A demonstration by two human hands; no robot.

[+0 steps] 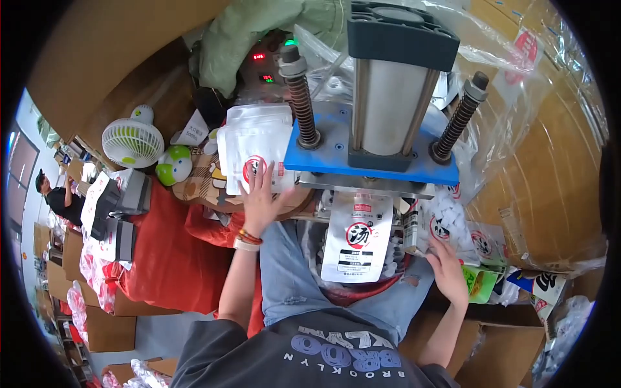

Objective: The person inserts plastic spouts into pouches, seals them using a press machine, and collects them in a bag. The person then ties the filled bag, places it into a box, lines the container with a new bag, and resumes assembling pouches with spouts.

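My left hand [260,200] lies with spread fingers on a stack of white printed pouches [255,139], left of the press. A white pouch [356,258] with a black character in a red ring hangs, printed side up, from under the metal bar [369,184] of the heat-seal press. Its top end is hidden by the press. My right hand [447,271] is at the right of the press, fingers stretched and slightly bent, at the lower edge of a pile of white packets [446,216]. Nothing shows in its grasp, though its fingertips partly overlap the packets.
The press has a blue plate [375,155], a large cylinder [391,103] and two spring posts. A white fan [132,141], red cloth [158,258] and grey boxes are at left. Cardboard [530,161] and plastic film surround the right. Another person [63,197] stands far left.
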